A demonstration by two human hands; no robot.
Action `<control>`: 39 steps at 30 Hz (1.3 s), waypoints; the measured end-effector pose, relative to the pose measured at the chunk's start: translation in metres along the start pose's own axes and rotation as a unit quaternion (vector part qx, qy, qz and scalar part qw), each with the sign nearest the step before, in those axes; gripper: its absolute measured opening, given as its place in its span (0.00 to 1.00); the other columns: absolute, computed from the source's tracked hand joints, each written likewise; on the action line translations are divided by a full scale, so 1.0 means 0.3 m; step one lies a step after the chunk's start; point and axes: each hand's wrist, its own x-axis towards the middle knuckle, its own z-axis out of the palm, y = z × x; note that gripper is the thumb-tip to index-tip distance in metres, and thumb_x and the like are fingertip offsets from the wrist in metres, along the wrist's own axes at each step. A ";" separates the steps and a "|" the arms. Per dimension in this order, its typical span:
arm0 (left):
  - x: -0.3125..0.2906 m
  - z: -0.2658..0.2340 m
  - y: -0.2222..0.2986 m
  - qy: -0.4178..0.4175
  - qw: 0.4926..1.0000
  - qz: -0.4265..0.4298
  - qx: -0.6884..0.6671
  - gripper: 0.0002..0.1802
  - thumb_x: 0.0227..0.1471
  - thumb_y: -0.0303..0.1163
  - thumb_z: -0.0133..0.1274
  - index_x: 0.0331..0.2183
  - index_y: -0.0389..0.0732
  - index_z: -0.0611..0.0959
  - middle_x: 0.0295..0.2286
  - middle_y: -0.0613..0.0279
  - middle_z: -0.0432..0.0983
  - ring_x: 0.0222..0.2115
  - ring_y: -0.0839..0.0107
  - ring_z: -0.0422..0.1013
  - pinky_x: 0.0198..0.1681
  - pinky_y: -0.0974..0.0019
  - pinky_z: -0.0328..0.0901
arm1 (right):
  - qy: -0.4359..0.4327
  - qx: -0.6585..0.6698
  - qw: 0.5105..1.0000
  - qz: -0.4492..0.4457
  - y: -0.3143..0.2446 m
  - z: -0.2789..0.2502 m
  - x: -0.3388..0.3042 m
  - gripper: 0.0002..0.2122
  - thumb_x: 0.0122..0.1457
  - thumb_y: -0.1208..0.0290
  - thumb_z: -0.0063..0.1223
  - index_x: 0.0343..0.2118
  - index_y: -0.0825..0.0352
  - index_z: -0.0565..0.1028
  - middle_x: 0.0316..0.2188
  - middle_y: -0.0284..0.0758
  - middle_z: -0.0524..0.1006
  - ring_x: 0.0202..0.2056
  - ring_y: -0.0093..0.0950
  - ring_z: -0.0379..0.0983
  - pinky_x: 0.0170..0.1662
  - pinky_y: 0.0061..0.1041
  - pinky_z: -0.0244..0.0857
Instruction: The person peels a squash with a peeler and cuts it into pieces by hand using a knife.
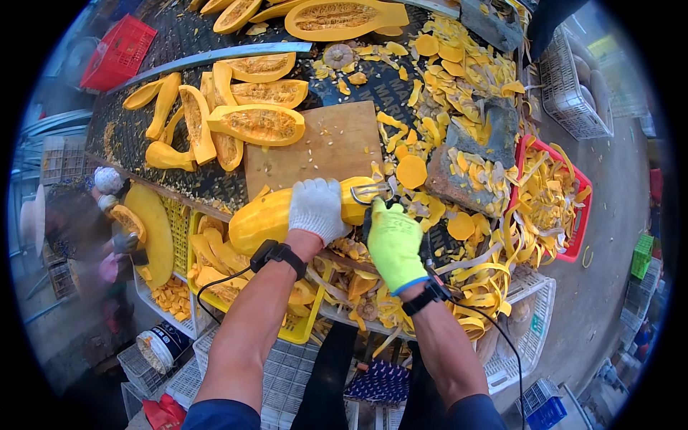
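A long peeled orange squash lies crosswise at the table's near edge, its left end toward the yellow crate. My left hand, in a white knitted glove, is closed over the squash's middle from above. My right hand, in a bright yellow-green glove, grips a peeler, its handle hidden in the fingers. The peeler's metal frame is at the narrow right end of the squash. Just behind lies a wooden board with a few seeds on it. Halved squashes with seeds showing are heaped left of the board.
Peelings and round slices cover the table's right side around stone blocks. A red crate full of peel strips stands at right. Below the edge are a yellow crate of squash and white crates. Another person's gloved hand works at far left.
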 end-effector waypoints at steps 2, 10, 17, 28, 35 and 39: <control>0.002 -0.013 -0.004 -0.027 1.000 0.000 -0.002 0.30 0.39 0.52 0.72 0.40 0.44 0.83 0.35 0.58 0.81 0.38 0.59 0.78 0.44 0.56 0.66 | -0.007 -0.016 1.000 0.007 -0.026 -0.005 -0.033 0.14 0.64 0.69 0.52 0.51 0.63 0.79 0.35 0.41 0.80 0.32 0.38 0.83 0.33 0.40 0.77; 0.022 -0.082 -0.017 -0.147 0.988 0.033 -0.023 0.37 0.34 0.57 0.74 0.42 0.43 0.83 0.37 0.54 0.83 0.41 0.56 0.80 0.47 0.55 0.69 | -0.152 0.021 0.987 0.052 0.215 0.050 -0.499 0.21 0.61 0.72 0.53 0.59 0.60 0.77 0.40 0.46 0.81 0.38 0.46 0.82 0.40 0.45 0.75; 0.076 -0.104 -0.010 -0.194 0.980 0.044 -0.015 0.39 0.33 0.59 0.75 0.42 0.42 0.85 0.39 0.53 0.85 0.42 0.56 0.81 0.47 0.56 0.70 | 0.056 0.081 0.973 0.207 0.523 0.356 -0.481 0.19 0.72 0.60 0.50 0.60 0.65 0.77 0.36 0.48 0.83 0.37 0.48 0.82 0.42 0.43 0.75; -0.117 0.001 0.114 -0.060 0.997 0.014 0.044 0.42 0.33 0.61 0.75 0.45 0.42 0.84 0.40 0.56 0.78 0.44 0.56 0.74 0.54 0.50 0.64 | 0.069 0.043 0.957 0.280 0.510 0.368 -0.442 0.19 0.70 0.66 0.53 0.62 0.64 0.75 0.46 0.47 0.79 0.44 0.47 0.80 0.46 0.41 0.75; -0.216 0.006 0.066 0.029 0.999 0.020 -0.030 0.41 0.41 0.59 0.73 0.50 0.39 0.84 0.44 0.52 0.79 0.49 0.53 0.74 0.61 0.43 0.61 | 0.067 0.114 0.977 0.168 0.355 0.234 -0.318 0.21 0.69 0.69 0.52 0.64 0.62 0.73 0.55 0.47 0.78 0.50 0.46 0.80 0.52 0.42 0.75; -0.280 0.012 -0.190 0.090 0.966 -0.200 -0.139 0.36 0.54 0.54 0.67 0.55 0.37 0.82 0.50 0.49 0.80 0.52 0.48 0.75 0.58 0.38 0.65 | -0.007 0.675 0.712 0.195 0.191 0.404 -0.114 0.18 0.72 0.63 0.58 0.60 0.66 0.77 0.44 0.36 0.82 0.40 0.29 0.78 0.45 0.27 0.75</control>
